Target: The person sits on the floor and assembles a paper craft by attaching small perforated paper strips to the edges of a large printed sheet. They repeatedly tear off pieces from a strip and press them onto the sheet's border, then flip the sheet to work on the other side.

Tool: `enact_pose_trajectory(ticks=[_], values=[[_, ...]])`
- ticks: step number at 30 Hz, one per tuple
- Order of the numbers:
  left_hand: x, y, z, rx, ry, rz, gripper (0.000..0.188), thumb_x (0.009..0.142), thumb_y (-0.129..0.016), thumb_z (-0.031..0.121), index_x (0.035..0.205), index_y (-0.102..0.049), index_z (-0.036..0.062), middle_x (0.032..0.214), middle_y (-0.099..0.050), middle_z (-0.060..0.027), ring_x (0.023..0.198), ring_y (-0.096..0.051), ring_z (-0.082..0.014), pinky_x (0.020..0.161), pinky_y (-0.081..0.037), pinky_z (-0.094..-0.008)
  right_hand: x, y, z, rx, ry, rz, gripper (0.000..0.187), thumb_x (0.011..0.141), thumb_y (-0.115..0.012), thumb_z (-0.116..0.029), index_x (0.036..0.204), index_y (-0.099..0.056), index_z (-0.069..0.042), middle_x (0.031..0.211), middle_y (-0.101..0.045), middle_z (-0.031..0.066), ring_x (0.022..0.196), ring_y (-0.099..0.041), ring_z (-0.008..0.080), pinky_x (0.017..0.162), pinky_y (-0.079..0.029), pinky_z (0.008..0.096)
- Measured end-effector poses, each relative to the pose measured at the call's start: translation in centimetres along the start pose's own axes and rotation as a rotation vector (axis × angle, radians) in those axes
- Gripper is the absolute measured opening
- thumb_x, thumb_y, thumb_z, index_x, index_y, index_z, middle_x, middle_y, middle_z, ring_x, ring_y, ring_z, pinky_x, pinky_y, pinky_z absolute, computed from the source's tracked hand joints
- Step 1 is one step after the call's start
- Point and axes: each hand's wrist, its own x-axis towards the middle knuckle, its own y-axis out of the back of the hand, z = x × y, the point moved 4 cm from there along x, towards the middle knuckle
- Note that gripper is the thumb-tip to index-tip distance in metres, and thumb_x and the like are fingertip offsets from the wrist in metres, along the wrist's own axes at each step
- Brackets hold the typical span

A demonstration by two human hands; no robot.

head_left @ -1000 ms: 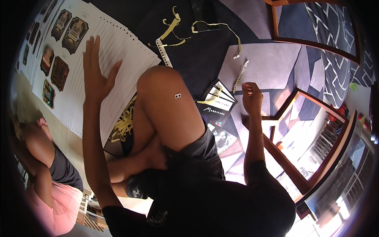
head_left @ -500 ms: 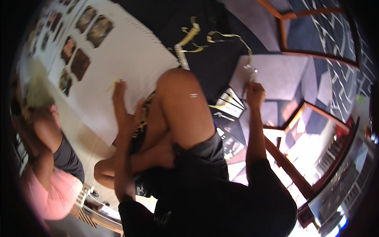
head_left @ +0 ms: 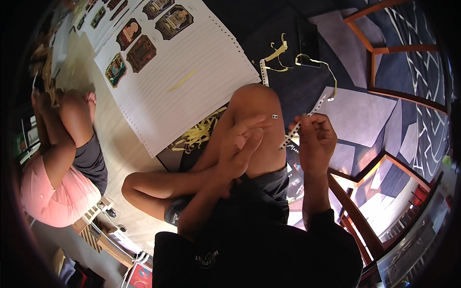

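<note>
Pinched in my right hand (head_left: 318,144) is a white paper strip (head_left: 287,140) with a row of punched holes, held slantwise beside my raised knee. My left hand (head_left: 242,146) hovers over my lap with fingers stretched out and nothing in them, a short way left of the strip. A tiny white punched scrap (head_left: 274,116) lies on my knee. Beyond my legs is a stack of large white sheets (head_left: 158,108) with hole-punched edges and printed plaque-shaped pictures. One thin yellow strip (head_left: 182,80) rests on the top sheet.
A tangle of yellow paper strips (head_left: 197,133) lies between the sheets and my leg. More curled strips (head_left: 276,52) are on the dark patterned carpet (head_left: 365,115). Wooden frames (head_left: 408,98) stand at right. Another person in pink shorts (head_left: 60,194) sits at left.
My left hand has moved off the sheets, rightward to over my lap. My right hand has come nearer my knee with the strip. The whole view has shifted, with the sheets now farther right.
</note>
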Motion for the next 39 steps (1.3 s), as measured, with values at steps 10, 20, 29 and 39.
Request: enact_pose_trajectory(ticks=[10,20,29,39], values=[[-0.6,-0.5,-1.2,-0.157,0.148,-0.007,0.033,0.100,-0.060,0.006,0.129,-0.056,-0.0080,0.117,-0.067,-0.0183,0.111,-0.065,-0.0211,0.099,-0.050,-0.0324,0.1,-1.6,1.1,0.101,0.019,0.126,0.013,0.097,-0.066,-0.006,0.105,-0.060,0.002,0.096,-0.070,0.0148,0.084,-0.070,0.0208,0.078,-0.059,0.0324],[-1.7,-1.7,-3.2,0.137,0.155,0.021,0.030,0.093,-0.067,-0.003,0.121,-0.058,-0.0036,0.104,-0.070,-0.0097,0.099,-0.068,-0.0126,0.095,-0.052,-0.0287,-0.5,1.1,2.1,0.005,-0.011,0.142,0.011,0.098,-0.064,-0.006,0.101,-0.058,0.002,0.093,-0.071,0.0147,0.080,-0.072,0.0181,0.075,-0.058,0.0290],[-1.5,-2.0,-4.0,0.177,0.147,0.069,0.030,0.092,-0.066,-0.006,0.121,-0.058,-0.0032,0.105,-0.069,-0.0091,0.099,-0.067,-0.0125,0.096,-0.052,-0.0283,-0.4,2.0,2.1,-0.050,0.011,0.170,0.011,0.097,-0.064,-0.002,0.102,-0.055,0.002,0.093,-0.071,0.0171,0.082,-0.072,0.0200,0.077,-0.059,0.0305],[-0.9,-1.0,-2.3,0.141,-0.001,0.197,0.036,0.087,-0.064,-0.015,0.121,-0.059,-0.0042,0.111,-0.066,-0.0119,0.105,-0.066,-0.0165,0.094,-0.055,-0.0293,-0.7,3.4,2.9,-0.046,0.022,0.161,0.010,0.095,-0.062,0.002,0.102,-0.055,0.002,0.096,-0.071,0.0183,0.084,-0.072,0.0243,0.080,-0.061,0.0351]])
